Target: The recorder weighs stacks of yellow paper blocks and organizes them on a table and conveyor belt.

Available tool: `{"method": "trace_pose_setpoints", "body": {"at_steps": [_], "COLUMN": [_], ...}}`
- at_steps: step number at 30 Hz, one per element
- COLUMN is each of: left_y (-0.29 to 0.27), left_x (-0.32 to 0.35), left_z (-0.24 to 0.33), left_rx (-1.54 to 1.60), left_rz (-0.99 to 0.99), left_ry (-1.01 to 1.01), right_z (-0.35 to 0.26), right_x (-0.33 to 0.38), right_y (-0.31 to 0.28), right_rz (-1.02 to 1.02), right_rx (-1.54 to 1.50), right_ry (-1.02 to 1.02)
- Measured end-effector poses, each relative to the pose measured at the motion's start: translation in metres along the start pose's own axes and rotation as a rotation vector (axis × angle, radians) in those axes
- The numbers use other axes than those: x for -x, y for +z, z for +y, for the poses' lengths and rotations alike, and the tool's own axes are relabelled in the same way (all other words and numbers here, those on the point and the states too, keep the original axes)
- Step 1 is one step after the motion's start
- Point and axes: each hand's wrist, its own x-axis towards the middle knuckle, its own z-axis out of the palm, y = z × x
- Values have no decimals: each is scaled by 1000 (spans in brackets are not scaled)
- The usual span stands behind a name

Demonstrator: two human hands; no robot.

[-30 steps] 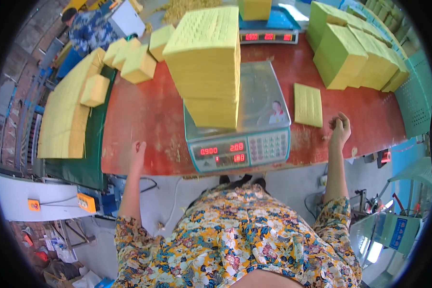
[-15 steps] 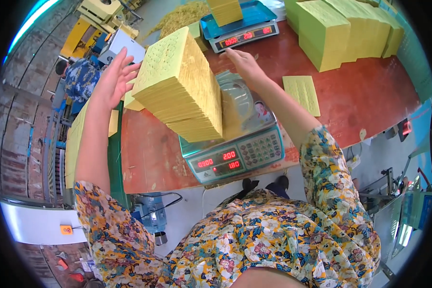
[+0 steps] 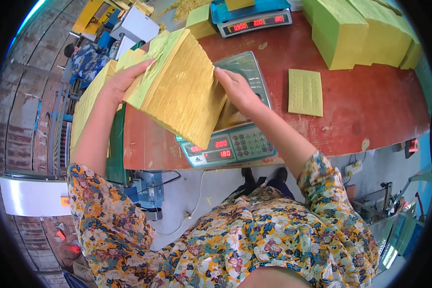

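Note:
A thick stack of yellow paper sheets (image 3: 180, 93) is tilted over to the left between my two hands, above the near digital scale (image 3: 252, 144). My left hand (image 3: 122, 85) holds the stack's left side, its fingers over the embossed top sheet. Against the right side presses my right hand (image 3: 239, 92), with part of its fingers hidden by the stack. The lower left of the scale's lit display is covered by the stack's bottom corner. Whether the stack still touches the scale's pan is hard to make out.
A single yellow sheet (image 3: 305, 92) lies on the red table (image 3: 350, 105), right of the scale. Tall yellow stacks (image 3: 343, 38) stand at the back right. Behind sits a second scale (image 3: 257, 24) with a blue pan. A person in blue camouflage (image 3: 89, 61) is at the far left.
Both hands were apart from the upright stack and have closed in on its sides. The stack now leans left, showing more of its cut edges, and the camera view has shifted.

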Motion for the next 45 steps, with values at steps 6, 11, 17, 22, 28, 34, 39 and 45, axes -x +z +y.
{"method": "trace_pose_setpoints", "body": {"at_steps": [6,11,17,22,28,34,39,45], "left_y": [-4,-11,9,3,-130,-212,-273,-312], "left_x": [-7,-24,-1,31,40,95,74,62], "left_z": [0,-2,-23,-73,-196,-322,-401,-414], "left_rx": [-50,-41,-123,28,529,915,483,0], "left_rz": [-36,-162,-358,-526,-599,-258,487,635], "left_ry": [-46,61,142,169,463,660,147,382], "right_z": [-5,32,45,15,-11,-7,53,70], "right_x": [140,150,161,204,195,100,34,44], "right_y": [-7,48,69,94,178,255,279,268], "right_rz": [32,11,-11,278,234,-81,-293,-278], "right_rx": [-147,-583,-660,-314,283,745,997,912], "right_ry": [-30,406,395,255,78,138,328,346]}}
